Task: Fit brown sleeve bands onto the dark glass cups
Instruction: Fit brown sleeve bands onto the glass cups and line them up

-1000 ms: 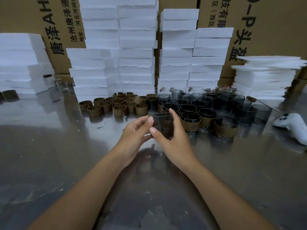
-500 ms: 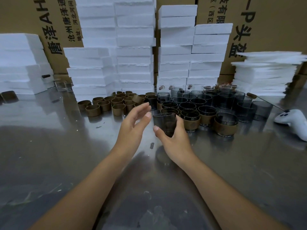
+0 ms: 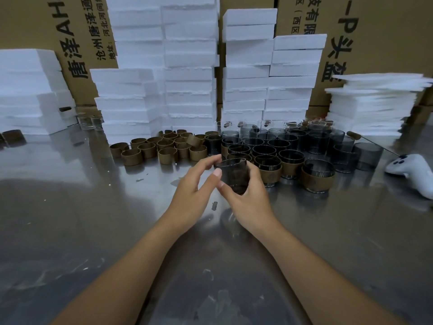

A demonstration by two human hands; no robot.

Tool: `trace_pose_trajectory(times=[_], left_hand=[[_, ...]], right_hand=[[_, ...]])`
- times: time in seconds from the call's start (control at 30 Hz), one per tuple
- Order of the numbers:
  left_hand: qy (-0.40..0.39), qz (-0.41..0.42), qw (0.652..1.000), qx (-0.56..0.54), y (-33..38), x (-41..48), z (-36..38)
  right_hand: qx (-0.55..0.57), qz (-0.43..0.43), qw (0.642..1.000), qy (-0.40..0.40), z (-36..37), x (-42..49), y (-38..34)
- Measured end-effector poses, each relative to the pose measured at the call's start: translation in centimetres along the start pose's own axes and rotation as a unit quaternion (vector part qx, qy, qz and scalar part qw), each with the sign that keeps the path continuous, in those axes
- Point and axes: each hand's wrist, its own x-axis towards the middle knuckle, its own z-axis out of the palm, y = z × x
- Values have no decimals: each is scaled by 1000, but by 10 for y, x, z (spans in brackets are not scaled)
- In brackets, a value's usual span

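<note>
The right hand (image 3: pixel 248 202) grips a bare cup (image 3: pixel 234 175) over the table (image 3: pixel 70 207). The left hand (image 3: pixel 192 186) sits just beside it at nine o'clock, fingers loose (contact unclear). From the cup, loose bands (image 3: pixel 164 146) cluster at ten o'clock and more cups (image 3: pixel 281 141) at one, the front ones banded, with a white controller (image 3: pixel 412 172) at three.

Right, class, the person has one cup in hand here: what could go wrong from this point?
1. The dark glass cup is held in the right hand and shows no band yet; smooth glass could slip from that grip onto the steel table.
2. The banded cups stand packed close behind the hands, so a careless move might knock them together.
</note>
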Motion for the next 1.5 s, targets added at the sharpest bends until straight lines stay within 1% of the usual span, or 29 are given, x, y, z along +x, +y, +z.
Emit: trace_pose_trajectory(times=[0.3, 0.4, 0.63, 0.73, 0.9, 1.03, 1.3, 1.5], left_hand=[[-25, -5, 1000, -8, 5, -1, 0], [-31, 12, 999, 4, 7, -3, 1], [-38, 64, 996, 43, 9, -4, 3], [-41, 72, 995, 55, 8, -4, 6], [-48, 77, 994, 55, 9, -5, 8], [-23, 100, 993, 49, 11, -7, 8], [33, 79, 995, 44, 11, -6, 5], [22, 70, 996, 58, 2, -2, 6]], right_hand=[[-37, -3, 999, -37, 1, -1, 0], [-39, -14, 998, -57, 1, -2, 0], [-51, -27, 996, -66, 2, -1, -1], [-47, -27, 997, -55, 2, -1, -1], [-42, 3, 998, -35, 0, 3, 1], [-14, 36, 999, -3, 0, 6, 4], [39, 53, 997, 50, 0, 7, 5], [44, 63, 994, 75, 0, 10, 8]])
